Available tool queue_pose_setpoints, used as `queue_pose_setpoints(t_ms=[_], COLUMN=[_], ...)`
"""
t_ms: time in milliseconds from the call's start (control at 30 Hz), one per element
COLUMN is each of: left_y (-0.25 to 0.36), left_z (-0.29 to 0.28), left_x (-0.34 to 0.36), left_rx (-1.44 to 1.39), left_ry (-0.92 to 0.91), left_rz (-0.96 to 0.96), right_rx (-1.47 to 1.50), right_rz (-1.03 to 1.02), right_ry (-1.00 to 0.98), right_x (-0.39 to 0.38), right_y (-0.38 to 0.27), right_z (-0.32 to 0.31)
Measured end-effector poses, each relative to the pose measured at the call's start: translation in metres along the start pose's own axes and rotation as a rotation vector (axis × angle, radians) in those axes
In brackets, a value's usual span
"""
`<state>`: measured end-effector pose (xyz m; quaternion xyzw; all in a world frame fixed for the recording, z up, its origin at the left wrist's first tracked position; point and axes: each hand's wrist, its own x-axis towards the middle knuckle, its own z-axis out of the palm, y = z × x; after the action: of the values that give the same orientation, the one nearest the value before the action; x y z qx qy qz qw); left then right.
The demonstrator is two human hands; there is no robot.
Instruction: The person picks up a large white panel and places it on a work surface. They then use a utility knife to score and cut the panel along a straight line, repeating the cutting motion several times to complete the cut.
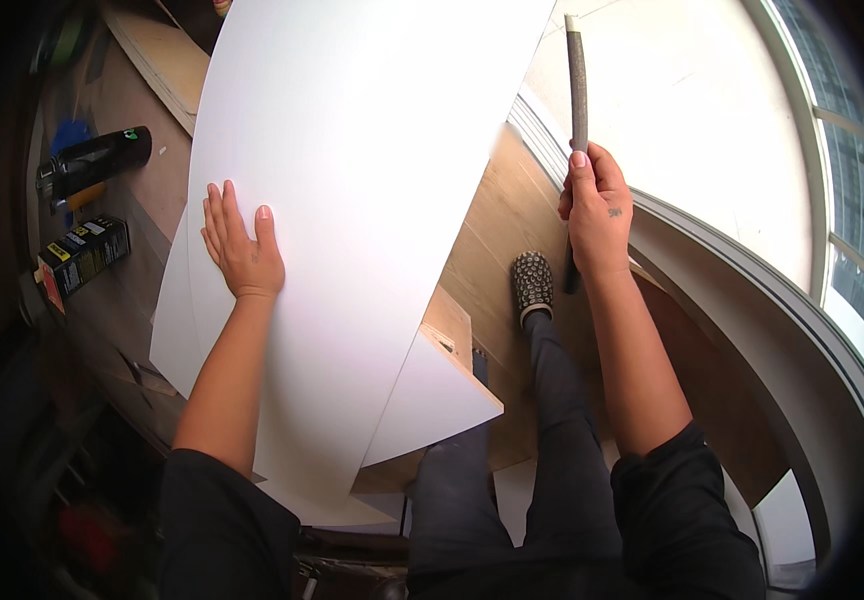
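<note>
A large white sheet [372, 150] stretches from the top edge down toward me. My left hand [245, 243] lies flat on its left part, fingers stretched out. To the right of the sheet, my right hand [599, 205] is closed around a long, thin grey-brown rod [578, 85] with a pale tip. The rod stands nearly lengthwise in view, its lower end reaching below my hand. Under the white sheet's right edge sits a white panel [442, 405] with a bare wood edge.
On a brown surface at left lie a black cylindrical object [102, 162] and a black-and-yellow box [87, 258]. A wooden board [157, 55] is behind them. My patterned shoe [532, 283] stands on the wood floor [497, 200]. A window frame [807, 90] and sill curve along the right.
</note>
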<state>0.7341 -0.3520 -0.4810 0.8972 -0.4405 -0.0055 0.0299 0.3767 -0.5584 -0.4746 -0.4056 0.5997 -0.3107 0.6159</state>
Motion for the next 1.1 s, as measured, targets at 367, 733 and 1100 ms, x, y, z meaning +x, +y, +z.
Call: queue_pose_setpoints(t_ms=[367, 733, 1100], left_y=[-0.006, -0.005, -0.003], left_z=[0.000, -0.004, -0.006], left_x=[0.000, 0.001, 0.002], left_rx=[-0.046, -0.021, -0.009], left_ry=[-0.028, -0.040, -0.055], left_rz=[0.016, 0.041, 0.042], right_rx=[-0.539, -0.557, -0.620], right_rz=[-0.443, -0.405, -0.345], right_ry=[-0.194, -0.139, -0.169], right_x=[-0.015, 0.027, -0.006], right_y=[0.014, -0.013, -0.002], right_z=[-0.013, 0.016, -0.004])
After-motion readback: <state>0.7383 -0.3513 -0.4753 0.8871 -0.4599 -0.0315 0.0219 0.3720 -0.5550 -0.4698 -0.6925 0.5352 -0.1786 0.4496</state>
